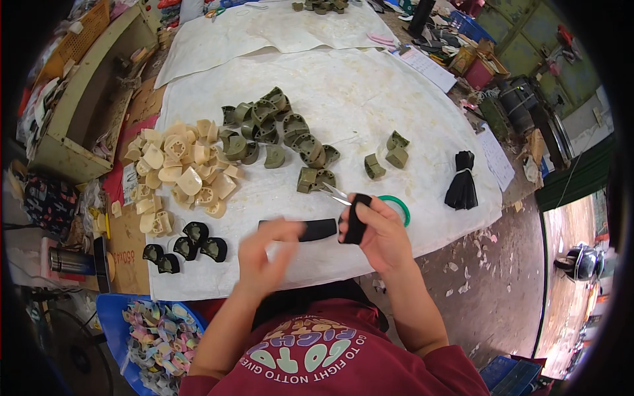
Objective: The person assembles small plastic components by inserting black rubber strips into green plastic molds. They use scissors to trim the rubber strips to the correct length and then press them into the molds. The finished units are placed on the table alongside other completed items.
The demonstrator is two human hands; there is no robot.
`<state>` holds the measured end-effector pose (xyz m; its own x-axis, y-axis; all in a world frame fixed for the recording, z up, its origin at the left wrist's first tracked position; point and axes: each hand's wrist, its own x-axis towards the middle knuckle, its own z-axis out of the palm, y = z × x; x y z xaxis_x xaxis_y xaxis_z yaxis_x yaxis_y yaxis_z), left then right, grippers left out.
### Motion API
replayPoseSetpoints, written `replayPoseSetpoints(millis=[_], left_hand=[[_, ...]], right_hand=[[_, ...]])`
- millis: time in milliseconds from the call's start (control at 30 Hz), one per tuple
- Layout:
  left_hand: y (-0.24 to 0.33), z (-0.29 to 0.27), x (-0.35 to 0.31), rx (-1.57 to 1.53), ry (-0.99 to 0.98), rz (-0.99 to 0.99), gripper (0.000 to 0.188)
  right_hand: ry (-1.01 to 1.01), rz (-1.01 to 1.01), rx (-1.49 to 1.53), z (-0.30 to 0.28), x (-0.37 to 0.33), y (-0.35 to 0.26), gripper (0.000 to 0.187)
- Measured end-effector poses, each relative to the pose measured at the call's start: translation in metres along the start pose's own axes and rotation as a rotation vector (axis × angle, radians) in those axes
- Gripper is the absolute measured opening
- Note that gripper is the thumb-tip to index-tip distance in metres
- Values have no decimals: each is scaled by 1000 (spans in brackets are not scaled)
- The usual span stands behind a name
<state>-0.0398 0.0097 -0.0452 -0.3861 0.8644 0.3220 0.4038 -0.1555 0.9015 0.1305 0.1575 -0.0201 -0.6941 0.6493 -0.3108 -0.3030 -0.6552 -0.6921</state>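
Note:
My right hand (386,241) is closed on a black strip-wrapped piece (356,219), held above the near part of the table. Scissors with a green handle (404,210) pass behind that hand, blades toward the olive blocks; whether the hand grips them too, I cannot tell. My left hand (266,256) is smeared by motion, over one end of a flat black strip (320,230) on the white cover. Olive heel-shaped blocks (264,125) lie in a loose group beyond, a few more (396,150) apart to the right. Several black-covered blocks (195,241) sit left of my left hand.
Cream heel-shaped blocks (188,179) are heaped at the left. A tied bundle of black strips (462,181) lies at the right on the white table cover (370,86). Beside the table's near left corner stand a blue basin (112,317) of fabric scraps and a metal flask (71,261).

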Motion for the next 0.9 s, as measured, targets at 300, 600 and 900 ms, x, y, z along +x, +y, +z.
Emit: replayPoseSetpoints(millis=[300,600,900], left_hand=[[-76,46,76,161,215,-37,47],[-45,-20,66,332,75,-2,42],[-21,-74,76,512,-240,-97,41]], right_hand=[[35,-102,-261,8,-30,-4,26],[107,-182,-426,-11,-26,2,16],[49,-135,-676,2,-25,12,17]])
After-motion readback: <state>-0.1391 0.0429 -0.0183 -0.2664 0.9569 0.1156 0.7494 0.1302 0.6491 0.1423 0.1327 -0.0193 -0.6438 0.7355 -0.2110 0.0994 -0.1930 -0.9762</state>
